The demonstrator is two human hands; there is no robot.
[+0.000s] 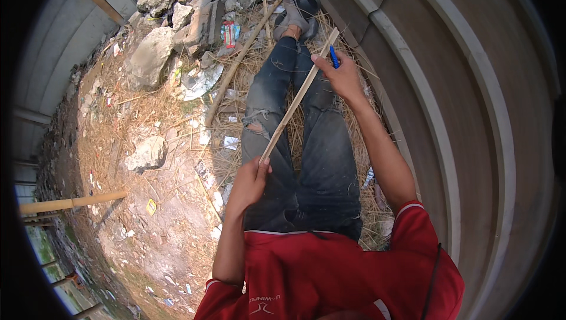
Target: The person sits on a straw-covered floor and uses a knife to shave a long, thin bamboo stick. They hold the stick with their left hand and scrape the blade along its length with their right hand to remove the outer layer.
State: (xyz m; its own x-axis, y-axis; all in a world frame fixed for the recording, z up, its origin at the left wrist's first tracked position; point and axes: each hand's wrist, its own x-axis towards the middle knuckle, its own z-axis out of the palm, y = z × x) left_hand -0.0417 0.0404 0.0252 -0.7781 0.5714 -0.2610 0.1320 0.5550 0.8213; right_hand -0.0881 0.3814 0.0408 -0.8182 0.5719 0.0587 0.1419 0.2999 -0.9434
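Head view: left grip point(249, 183) pinches a thin wooden strip point(293, 106); right grip point(343, 77) holds its farther part and a slim blue tool point(334, 57), dark jeans point(328, 152) beneath both

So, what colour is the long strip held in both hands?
The strip is pale tan; it shows best in the head view.

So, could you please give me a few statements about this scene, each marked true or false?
1. The left hand grips the near end of the wooden strip. True.
2. The left hand also holds something blue. False: the blue pen-like item is in the right hand.
3. The dark trousers are torn at a knee. True.
4. The wooden strip lies on the ground. False: it is held slanting over the trousers.
5. The person wears a green top. False: the shirt is red.
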